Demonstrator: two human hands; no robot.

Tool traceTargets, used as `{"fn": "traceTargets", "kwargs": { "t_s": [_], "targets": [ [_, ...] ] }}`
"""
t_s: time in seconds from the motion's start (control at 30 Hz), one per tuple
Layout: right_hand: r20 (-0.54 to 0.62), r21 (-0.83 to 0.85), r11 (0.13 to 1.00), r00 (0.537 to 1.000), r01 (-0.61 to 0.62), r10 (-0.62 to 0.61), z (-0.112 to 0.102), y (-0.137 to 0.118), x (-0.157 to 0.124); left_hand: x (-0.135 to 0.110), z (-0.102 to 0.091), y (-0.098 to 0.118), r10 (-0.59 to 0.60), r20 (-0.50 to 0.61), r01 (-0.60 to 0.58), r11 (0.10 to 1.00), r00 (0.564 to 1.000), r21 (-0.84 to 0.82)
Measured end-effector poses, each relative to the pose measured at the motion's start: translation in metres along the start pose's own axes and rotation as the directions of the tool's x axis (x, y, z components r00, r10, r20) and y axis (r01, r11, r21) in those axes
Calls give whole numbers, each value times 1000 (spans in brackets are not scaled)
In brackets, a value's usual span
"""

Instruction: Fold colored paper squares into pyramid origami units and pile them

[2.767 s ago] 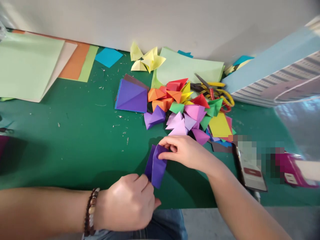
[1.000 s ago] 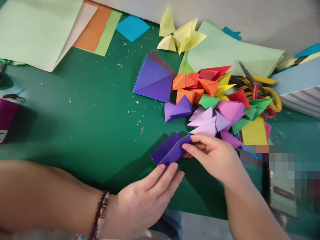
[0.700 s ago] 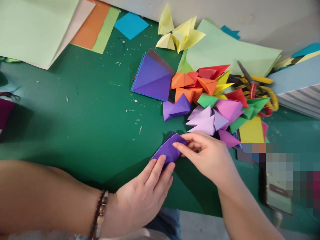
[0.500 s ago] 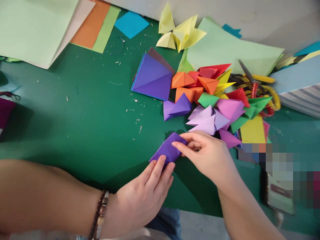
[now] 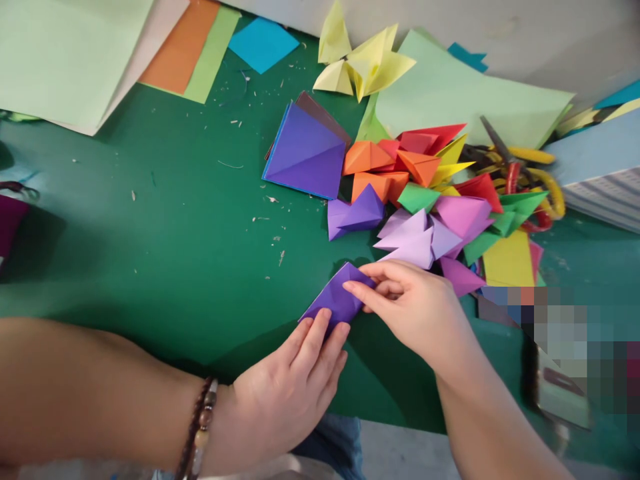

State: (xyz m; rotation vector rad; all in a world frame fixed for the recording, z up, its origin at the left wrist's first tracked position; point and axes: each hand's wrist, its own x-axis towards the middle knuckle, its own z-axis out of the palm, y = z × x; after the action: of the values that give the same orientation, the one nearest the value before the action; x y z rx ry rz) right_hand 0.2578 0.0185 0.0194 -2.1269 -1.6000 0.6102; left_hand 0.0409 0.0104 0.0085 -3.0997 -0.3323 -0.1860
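Note:
A folded purple paper (image 5: 336,299) lies flat on the green table (image 5: 175,253) near its front edge. My left hand (image 5: 290,393), with a bead bracelet on the wrist, presses its stretched fingers on the paper's near corner. My right hand (image 5: 415,310) pinches the paper's far right corner between thumb and fingers. Just beyond the right hand lies a heap of folded paper shapes (image 5: 420,200) in purple, orange, red, green and yellow.
A stack of purple squares (image 5: 305,153) lies left of the heap. Yellow folded pieces (image 5: 360,63) and a pale green sheet (image 5: 465,100) lie at the back. Scissors (image 5: 520,167) sit at the right. Large sheets (image 5: 75,60) and a blue square (image 5: 263,43) lie back left.
The purple paper was held up and curved between both hands; now it is pressed flat on the table, with the left fingers laid on it. In the last half second almost nothing moved.

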Motion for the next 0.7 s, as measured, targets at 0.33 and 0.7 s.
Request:
{"fn": "traceTargets", "kwargs": {
  "t_s": [0.33, 0.7],
  "targets": [
    [9, -6, 1000, 1000, -5, 5, 0, 0, 0, 0, -1, -2, -1, -17, 0, 1000, 1000, -10],
    [26, 29, 999, 999, -26, 25, -1, -5, 1, 8, -8, -15, 40, -38, -42, 997, 998, -66]
  ]
}}
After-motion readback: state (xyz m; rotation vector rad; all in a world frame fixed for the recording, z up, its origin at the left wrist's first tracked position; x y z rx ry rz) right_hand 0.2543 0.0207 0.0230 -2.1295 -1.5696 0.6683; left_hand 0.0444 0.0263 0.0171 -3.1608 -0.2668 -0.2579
